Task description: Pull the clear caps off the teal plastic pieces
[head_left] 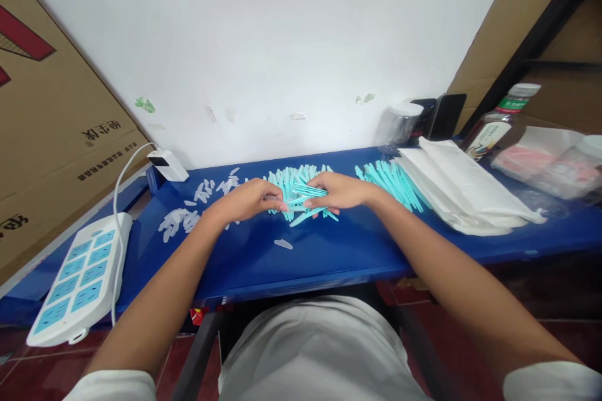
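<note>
A power strip sits left of scattered clear pieces. The left hand has thumb and fingertips pinching a pale piece. Behind lies a teal pile. The right hand's fingers grip several teal sticks, fanned leftward. More sticks lie rightward, beside white bags.
</note>
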`<state>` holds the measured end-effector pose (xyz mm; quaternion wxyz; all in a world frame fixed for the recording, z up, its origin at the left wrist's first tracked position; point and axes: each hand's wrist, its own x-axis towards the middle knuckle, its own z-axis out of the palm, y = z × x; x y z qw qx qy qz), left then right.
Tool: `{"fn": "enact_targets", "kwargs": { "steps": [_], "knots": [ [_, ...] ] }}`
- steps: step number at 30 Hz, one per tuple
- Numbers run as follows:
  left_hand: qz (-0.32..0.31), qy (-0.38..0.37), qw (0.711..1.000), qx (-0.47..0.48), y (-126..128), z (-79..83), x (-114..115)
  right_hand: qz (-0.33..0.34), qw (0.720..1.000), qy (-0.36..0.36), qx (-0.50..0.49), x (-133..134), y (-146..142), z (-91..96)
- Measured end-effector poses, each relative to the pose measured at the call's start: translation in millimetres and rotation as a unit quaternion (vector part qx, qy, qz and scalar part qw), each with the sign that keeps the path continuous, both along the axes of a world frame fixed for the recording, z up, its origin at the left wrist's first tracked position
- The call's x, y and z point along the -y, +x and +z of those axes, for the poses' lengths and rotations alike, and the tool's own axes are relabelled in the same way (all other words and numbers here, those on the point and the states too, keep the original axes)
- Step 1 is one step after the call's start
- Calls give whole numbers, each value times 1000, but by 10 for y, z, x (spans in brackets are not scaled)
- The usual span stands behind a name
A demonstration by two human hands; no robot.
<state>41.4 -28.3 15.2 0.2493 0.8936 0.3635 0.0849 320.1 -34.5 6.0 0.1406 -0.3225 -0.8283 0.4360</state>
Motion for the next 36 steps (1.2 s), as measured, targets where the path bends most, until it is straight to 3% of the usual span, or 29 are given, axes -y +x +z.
{"fn": "enact_targets", "kwargs": {
  "steps": [36],
  "knots": [
    [-20, 23, 999, -24, 102, -37, 79, 15, 999, 5, 38, 11, -31, -9]
  ]
}}
